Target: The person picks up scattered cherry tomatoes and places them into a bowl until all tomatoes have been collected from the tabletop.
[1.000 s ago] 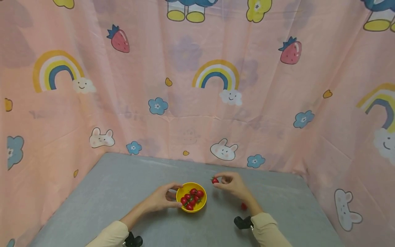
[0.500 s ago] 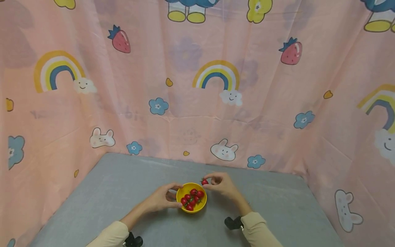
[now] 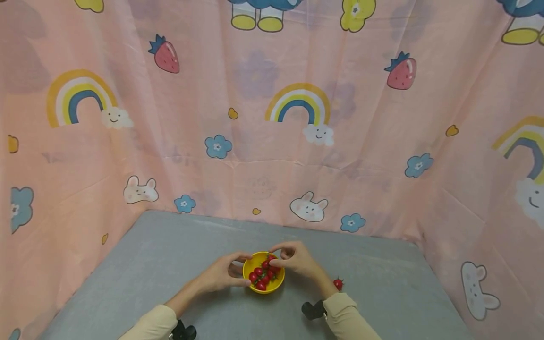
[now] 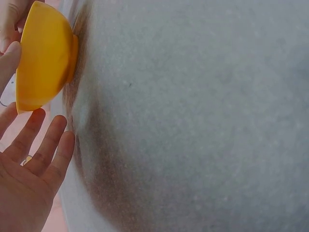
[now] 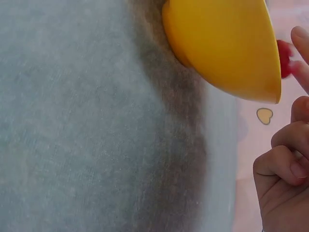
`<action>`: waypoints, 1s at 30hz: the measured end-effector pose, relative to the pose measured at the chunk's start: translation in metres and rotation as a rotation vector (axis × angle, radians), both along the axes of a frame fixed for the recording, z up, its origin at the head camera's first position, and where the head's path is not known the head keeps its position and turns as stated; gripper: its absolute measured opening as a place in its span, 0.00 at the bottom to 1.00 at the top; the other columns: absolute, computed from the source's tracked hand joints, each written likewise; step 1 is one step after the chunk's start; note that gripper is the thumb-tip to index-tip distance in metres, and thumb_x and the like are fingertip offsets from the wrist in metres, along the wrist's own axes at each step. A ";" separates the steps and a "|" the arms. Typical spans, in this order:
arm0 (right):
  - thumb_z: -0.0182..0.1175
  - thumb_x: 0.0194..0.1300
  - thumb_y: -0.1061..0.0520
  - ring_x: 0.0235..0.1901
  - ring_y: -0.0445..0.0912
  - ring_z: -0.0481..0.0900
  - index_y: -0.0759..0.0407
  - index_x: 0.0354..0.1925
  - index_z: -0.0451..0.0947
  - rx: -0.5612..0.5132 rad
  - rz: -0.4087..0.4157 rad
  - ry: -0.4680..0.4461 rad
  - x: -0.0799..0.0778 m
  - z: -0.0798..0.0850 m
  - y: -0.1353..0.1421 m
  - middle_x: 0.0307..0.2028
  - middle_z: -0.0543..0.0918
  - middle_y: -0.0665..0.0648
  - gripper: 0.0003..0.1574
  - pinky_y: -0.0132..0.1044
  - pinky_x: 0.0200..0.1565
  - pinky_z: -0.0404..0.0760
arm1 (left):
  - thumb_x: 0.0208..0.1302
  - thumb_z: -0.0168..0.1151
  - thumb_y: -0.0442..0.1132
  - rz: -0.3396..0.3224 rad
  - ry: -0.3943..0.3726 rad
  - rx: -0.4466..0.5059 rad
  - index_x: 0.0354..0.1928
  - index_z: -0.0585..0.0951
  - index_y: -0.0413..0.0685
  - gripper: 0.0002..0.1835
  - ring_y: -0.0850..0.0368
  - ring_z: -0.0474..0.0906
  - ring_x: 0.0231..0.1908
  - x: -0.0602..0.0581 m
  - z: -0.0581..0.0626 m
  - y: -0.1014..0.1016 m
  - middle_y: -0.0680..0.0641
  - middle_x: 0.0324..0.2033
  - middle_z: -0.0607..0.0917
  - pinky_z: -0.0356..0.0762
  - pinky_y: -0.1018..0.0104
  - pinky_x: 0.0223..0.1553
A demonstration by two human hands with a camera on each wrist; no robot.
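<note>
In the head view, the left hand (image 3: 223, 271) holds the yellow bowl (image 3: 280, 282) at its left side, thumb and index finger at the rim. The other left fingers (image 4: 48, 145) stay off the bowl in the left wrist view. Several red cherry tomatoes (image 3: 258, 271) with green stems lie in the bowl. Over its far right rim, the right hand (image 3: 297, 259) has a cherry tomato (image 5: 285, 59) between thumb and index finger. That tomato looks blurred and partly hidden behind the bowl wall in the right wrist view. The remaining right fingers (image 5: 282, 164) are curled.
Another cherry tomato (image 3: 338, 284) lies on the grey table (image 3: 204, 241), just right of the right forearm. Black wrist mounts (image 3: 313, 310) sit under both wrists. A pink patterned curtain (image 3: 255, 165) borders the table at the back and sides.
The right hand has moved left with its cherry tomato, from beside the bowl to over its rim. The tomato near the right forearm has come into fuller view. The left hand and bowl stay put.
</note>
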State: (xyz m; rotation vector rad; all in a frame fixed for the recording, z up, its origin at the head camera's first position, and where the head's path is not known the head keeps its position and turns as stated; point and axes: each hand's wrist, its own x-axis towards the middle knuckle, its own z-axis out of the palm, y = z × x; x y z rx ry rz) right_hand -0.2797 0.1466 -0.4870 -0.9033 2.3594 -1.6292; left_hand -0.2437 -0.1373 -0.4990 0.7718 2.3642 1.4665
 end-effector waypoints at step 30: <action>0.73 0.63 0.56 0.20 0.37 0.62 0.68 0.54 0.81 0.081 -0.154 0.003 0.021 -0.010 0.098 0.21 0.65 0.48 0.25 0.29 0.21 0.61 | 0.63 0.74 0.40 0.012 -0.008 -0.005 0.67 0.73 0.42 0.32 0.47 0.83 0.50 0.001 0.002 0.001 0.39 0.59 0.78 0.83 0.56 0.49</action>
